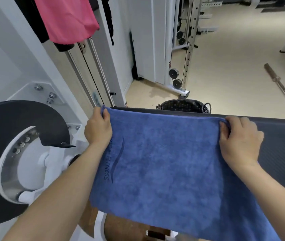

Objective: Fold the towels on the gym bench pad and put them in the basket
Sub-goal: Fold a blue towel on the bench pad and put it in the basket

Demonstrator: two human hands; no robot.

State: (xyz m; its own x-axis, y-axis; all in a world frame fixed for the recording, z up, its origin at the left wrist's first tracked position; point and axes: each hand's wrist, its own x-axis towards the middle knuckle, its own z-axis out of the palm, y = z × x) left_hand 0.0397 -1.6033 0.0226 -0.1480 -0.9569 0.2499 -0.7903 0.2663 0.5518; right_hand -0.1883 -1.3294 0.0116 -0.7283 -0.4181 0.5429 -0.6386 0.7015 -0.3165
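The left grip [98,129] pinches the far left corner of the blue towel [164,162], with the cloth folded round between thumb and curled fingers. The right grip [240,138] pinches the far right corner in the same way, and the fabric bunches a little under its fingertips. Both forearms reach forward along the towel's two sides.

The towel lies spread flat across the dark padded worktop [280,136], its far edge pulled straight between the two corners and close to the pad's far edge. Its near part hangs off the side toward the person. Dark lettering reading "FITNESS" and a curved logo run along its left side.

Just beyond the worktop's far edge a dark woven basket [181,106] stands on the pale floor, its lower part hidden by the pad. To the left is a white machine with a black round cover [16,119], and a pink garment [67,18] hangs above. A barbell [284,91] lies on the floor at the right
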